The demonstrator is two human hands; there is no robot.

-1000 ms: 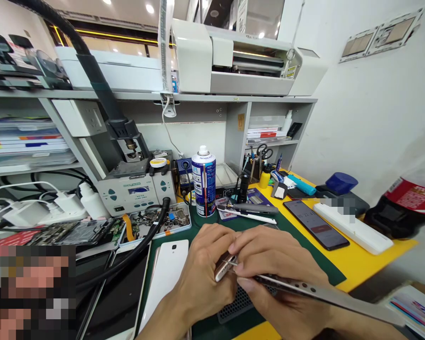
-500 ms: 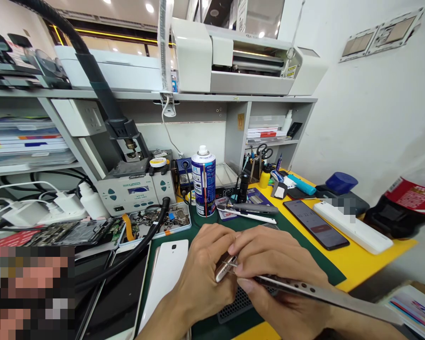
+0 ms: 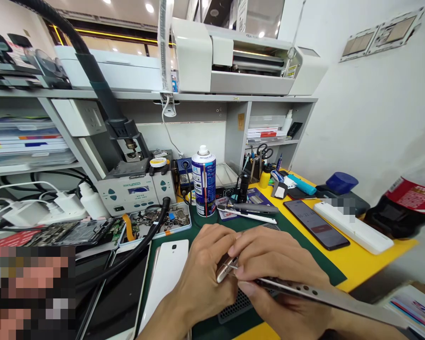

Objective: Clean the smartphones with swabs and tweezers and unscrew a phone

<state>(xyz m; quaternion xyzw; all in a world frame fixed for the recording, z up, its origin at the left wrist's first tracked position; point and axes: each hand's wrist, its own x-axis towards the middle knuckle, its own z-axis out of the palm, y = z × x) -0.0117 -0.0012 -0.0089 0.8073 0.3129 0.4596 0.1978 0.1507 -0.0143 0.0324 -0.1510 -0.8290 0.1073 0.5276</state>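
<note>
My left hand (image 3: pixel 207 274) is wrapped round a small gold-edged phone (image 3: pixel 224 271), whose rounded end shows between my two hands. My right hand (image 3: pixel 279 278) pinches a long, flat metal tool (image 3: pixel 315 292) with several round holes. The tool's handle runs back to the right over my wrist, and its thin tip touches or lies very near the phone's end. Most of the phone is hidden by my fingers. Below my hands lies a dark perforated pad (image 3: pixel 235 307) on the green mat (image 3: pixel 322 264).
A white phone (image 3: pixel 166 274) lies left of my left hand. Behind my hands stand a spray can (image 3: pixel 203 184) and a grey soldering tool (image 3: pixel 255 208). A black hose (image 3: pixel 138 257) crosses the left side. At right are a dark phone (image 3: pixel 317 224), a white case (image 3: pixel 354 226) and a bottle (image 3: pixel 407 203).
The flat tool and my right hand have shifted very slightly to the right, and the thin tip lies at a slightly different angle on the phone's end. My left hand is almost still.
</note>
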